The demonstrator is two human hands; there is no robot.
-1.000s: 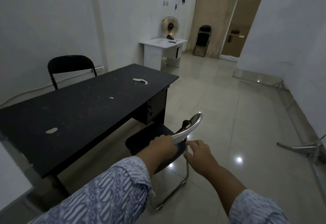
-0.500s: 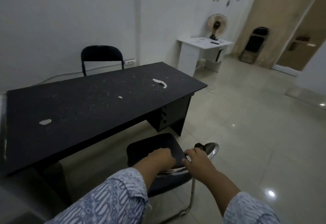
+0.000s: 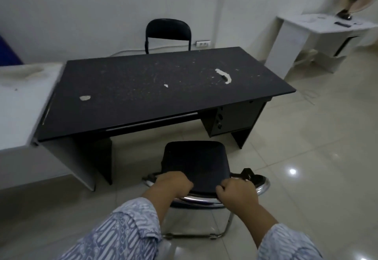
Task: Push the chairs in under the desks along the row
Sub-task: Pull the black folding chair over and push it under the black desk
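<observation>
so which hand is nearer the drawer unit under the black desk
Right. The right hand grips the chair back below the drawer unit; the left hand grips it further left.

Sparse office room: black desk with dusty tabletop point(image 3: 155, 87) and drawer unit point(image 3: 231, 120), folding chairs point(image 3: 167, 32), white side desk point(image 3: 319, 28), tiled floor point(image 3: 319, 157).
</observation>
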